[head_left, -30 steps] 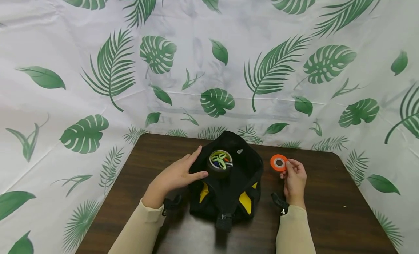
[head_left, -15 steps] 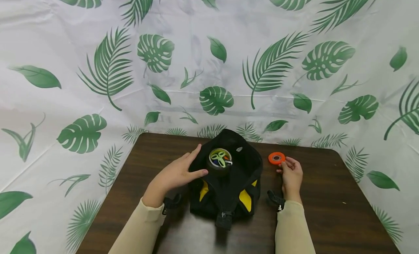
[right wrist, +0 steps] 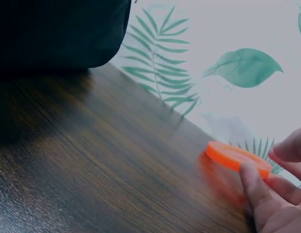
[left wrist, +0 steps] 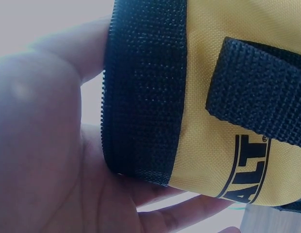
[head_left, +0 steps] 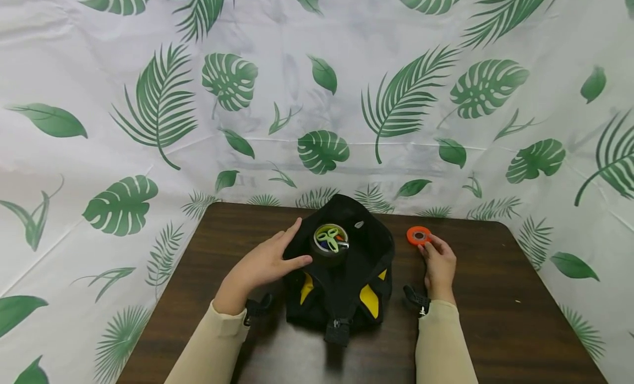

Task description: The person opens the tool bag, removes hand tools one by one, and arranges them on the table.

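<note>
A black and yellow tool bag [head_left: 377,246] stands on the dark wooden table with its mouth wide apart. My left hand [head_left: 260,265] holds the bag's left end, thumb on the near side and fingers spread along the far side. In the left wrist view, its palm lies by the black zip edge [left wrist: 143,92]. Inside the bag's mouth, a dark cup [head_left: 329,259] with a silvery rim contains green-handled scissors [head_left: 331,241] and other small items. Right of the bag, my right hand [head_left: 439,265] pinches a flat roll of orange tape [right wrist: 233,156] close over the tabletop, where its reflection shows.
The table [head_left: 495,296] extends to both sides of the bag. Behind it hangs a white cloth [head_left: 277,169] printed with green leaves. A buckled black strap [head_left: 338,329] lies at the bag's front. Each wrist wears a black band [head_left: 416,297].
My right hand has shifted slightly away from me with the tape roll, which tipped flatter and then turned partly back up. The left hand and bag have stayed in place.
</note>
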`<action>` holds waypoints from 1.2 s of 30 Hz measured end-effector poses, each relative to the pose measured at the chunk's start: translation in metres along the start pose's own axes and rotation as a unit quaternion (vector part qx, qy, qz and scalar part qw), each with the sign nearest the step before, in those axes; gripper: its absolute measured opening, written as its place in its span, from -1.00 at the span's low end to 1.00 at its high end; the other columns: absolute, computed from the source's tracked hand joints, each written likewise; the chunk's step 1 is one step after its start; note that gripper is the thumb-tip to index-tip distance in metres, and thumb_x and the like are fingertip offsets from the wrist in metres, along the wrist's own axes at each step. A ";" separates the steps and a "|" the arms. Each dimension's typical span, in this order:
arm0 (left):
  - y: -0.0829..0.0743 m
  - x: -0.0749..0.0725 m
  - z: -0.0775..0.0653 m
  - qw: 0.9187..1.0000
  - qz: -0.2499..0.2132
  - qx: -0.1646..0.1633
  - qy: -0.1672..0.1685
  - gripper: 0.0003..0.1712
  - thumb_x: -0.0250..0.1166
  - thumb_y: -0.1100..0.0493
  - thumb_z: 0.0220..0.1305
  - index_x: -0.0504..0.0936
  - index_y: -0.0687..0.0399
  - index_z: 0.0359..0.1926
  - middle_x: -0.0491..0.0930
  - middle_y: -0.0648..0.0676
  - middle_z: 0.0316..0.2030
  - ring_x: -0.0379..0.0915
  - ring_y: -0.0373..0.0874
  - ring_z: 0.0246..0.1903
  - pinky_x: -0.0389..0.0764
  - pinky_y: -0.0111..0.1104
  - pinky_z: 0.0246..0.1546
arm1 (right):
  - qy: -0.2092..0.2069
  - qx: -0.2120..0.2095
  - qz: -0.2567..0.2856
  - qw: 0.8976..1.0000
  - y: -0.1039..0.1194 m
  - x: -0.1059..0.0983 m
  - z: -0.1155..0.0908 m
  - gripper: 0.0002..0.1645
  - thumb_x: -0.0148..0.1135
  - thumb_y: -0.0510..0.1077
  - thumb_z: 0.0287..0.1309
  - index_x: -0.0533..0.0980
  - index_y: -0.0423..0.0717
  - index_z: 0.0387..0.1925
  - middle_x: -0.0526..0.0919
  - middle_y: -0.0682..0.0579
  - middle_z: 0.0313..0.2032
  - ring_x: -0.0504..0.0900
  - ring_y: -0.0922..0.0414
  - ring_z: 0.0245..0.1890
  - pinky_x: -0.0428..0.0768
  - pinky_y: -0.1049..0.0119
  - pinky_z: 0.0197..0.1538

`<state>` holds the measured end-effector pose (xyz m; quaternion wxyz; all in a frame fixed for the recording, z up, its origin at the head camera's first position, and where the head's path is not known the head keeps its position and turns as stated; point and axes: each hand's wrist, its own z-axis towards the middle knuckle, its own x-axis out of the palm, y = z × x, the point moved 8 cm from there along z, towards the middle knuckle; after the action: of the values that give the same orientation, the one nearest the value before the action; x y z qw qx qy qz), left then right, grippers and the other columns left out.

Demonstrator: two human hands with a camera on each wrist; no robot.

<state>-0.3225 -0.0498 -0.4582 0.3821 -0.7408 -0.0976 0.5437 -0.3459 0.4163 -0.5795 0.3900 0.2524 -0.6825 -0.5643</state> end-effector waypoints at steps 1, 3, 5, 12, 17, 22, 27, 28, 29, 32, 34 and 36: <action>0.000 0.000 0.000 1.000 0.000 0.000 0.000 0.20 0.23 -0.64 0.35 -0.23 -0.60 0.76 0.02 0.05 0.76 -0.04 0.19 0.74 0.18 0.29 0.64 | 0.000 0.004 -0.004 1.000 0.000 0.000 0.000 -0.44 0.15 -0.35 0.59 0.43 -0.38 0.51 0.45 -0.24 0.42 0.74 0.26 0.00 0.72 0.52 0.13; 0.000 0.000 0.000 1.000 0.001 0.001 0.000 0.20 0.23 -0.64 0.35 -0.22 -0.59 0.77 0.02 0.05 0.76 -0.05 0.19 0.74 0.18 0.29 0.64 | 0.001 0.010 -0.012 1.000 0.000 -0.001 0.000 -0.44 0.14 -0.34 0.60 0.44 -0.34 0.52 0.41 -0.26 0.50 0.73 0.25 0.05 0.71 0.55 0.12; 0.001 0.001 0.000 1.000 0.001 0.001 0.001 0.20 0.23 -0.64 0.36 -0.22 -0.58 0.77 0.02 0.03 0.76 -0.06 0.18 0.75 0.18 0.29 0.64 | -0.004 0.019 -0.023 1.000 -0.002 -0.002 0.000 -0.45 0.14 -0.32 0.60 0.46 -0.29 0.53 0.38 -0.26 0.56 0.69 0.22 0.15 0.68 0.59 0.11; 0.001 0.001 -0.001 1.000 0.000 0.003 0.001 0.20 0.22 -0.64 0.36 -0.21 -0.57 0.77 0.03 0.04 0.76 -0.06 0.19 0.75 0.18 0.30 0.64 | -0.037 0.004 -0.082 0.996 -0.001 -0.009 0.000 -0.47 0.18 -0.26 0.60 0.52 -0.21 0.50 0.41 -0.12 0.61 0.32 0.11 0.64 0.41 0.47 0.54; -0.001 0.000 -0.001 1.000 0.005 0.001 -0.002 0.20 0.22 -0.65 0.35 -0.22 -0.61 0.76 0.04 0.06 0.76 -0.03 0.19 0.74 0.19 0.30 0.63 | -0.050 -0.025 -0.028 0.998 0.001 -0.010 0.003 -0.50 0.18 -0.33 0.56 0.57 -0.27 0.44 0.48 -0.19 0.55 0.41 0.07 0.57 0.48 0.48 0.47; -0.001 0.000 -0.002 1.000 0.006 0.003 -0.001 0.20 0.22 -0.64 0.36 -0.22 -0.59 0.77 0.03 0.07 0.76 -0.03 0.19 0.74 0.19 0.30 0.63 | -0.034 -0.027 0.079 0.996 0.001 -0.010 0.001 -0.54 0.18 -0.33 0.59 0.57 -0.24 0.42 0.55 -0.15 0.38 0.57 0.14 0.33 0.62 0.48 0.31; -0.001 0.000 -0.002 1.000 0.007 0.002 -0.005 0.19 0.22 -0.66 0.34 -0.22 -0.63 0.76 0.03 0.09 0.76 -0.01 0.20 0.73 0.21 0.29 0.63 | 0.010 -0.042 0.231 0.972 0.009 -0.007 0.000 -0.57 0.15 -0.28 0.62 0.49 -0.23 0.41 0.58 -0.15 0.31 0.63 0.09 0.30 0.47 0.20 0.57; -0.001 0.000 -0.002 1.000 0.008 0.002 -0.005 0.20 0.22 -0.66 0.34 -0.22 -0.62 0.76 0.03 0.09 0.76 0.00 0.21 0.73 0.21 0.30 0.62 | 0.020 -0.043 0.257 0.965 0.011 -0.006 -0.001 -0.57 0.15 -0.27 0.63 0.48 -0.25 0.41 0.59 -0.18 0.30 0.65 0.06 0.29 0.45 0.17 0.59; -0.001 0.000 -0.002 1.000 0.009 0.003 -0.005 0.20 0.22 -0.66 0.34 -0.22 -0.61 0.76 0.03 0.09 0.76 0.00 0.21 0.73 0.21 0.30 0.62 | 0.030 -0.044 0.285 0.957 0.012 -0.005 -0.001 -0.57 0.13 -0.26 0.64 0.47 -0.29 0.41 0.60 -0.22 0.29 0.66 0.01 0.28 0.42 0.12 0.60; -0.002 0.000 -0.002 1.000 0.006 0.005 -0.005 0.21 0.23 -0.64 0.35 -0.20 -0.56 0.77 0.03 0.04 0.76 -0.03 0.19 0.74 0.21 0.30 0.63 | 0.064 -0.041 0.343 0.936 0.014 0.000 -0.001 -0.49 0.09 -0.21 0.68 0.38 -0.43 0.46 0.64 -0.32 0.25 0.68 -0.12 0.27 0.43 0.06 0.59; -0.003 0.000 -0.002 1.000 0.004 0.006 -0.005 0.21 0.23 -0.64 0.36 -0.19 -0.54 0.78 0.03 0.01 0.76 -0.05 0.17 0.75 0.20 0.29 0.63 | 0.091 -0.042 0.350 0.931 0.016 0.004 -0.003 -0.41 0.05 -0.14 0.70 0.31 -0.48 0.50 0.65 -0.34 0.22 0.66 -0.18 0.29 0.46 0.05 0.58; -0.003 0.000 -0.002 1.000 0.000 0.008 -0.004 0.21 0.24 -0.62 0.36 -0.19 -0.54 0.78 0.03 -0.02 0.76 -0.07 0.16 0.75 0.20 0.29 0.64 | 0.121 -0.039 0.354 0.927 0.016 0.011 -0.006 -0.35 0.01 -0.10 0.72 0.26 -0.51 0.53 0.66 -0.36 0.21 0.63 -0.22 0.32 0.46 0.03 0.58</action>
<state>-0.3200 -0.0483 -0.4556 0.3875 -0.7357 -0.0952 0.5472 -0.3459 0.4084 -0.5608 0.6535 0.0454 -0.6526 -0.3808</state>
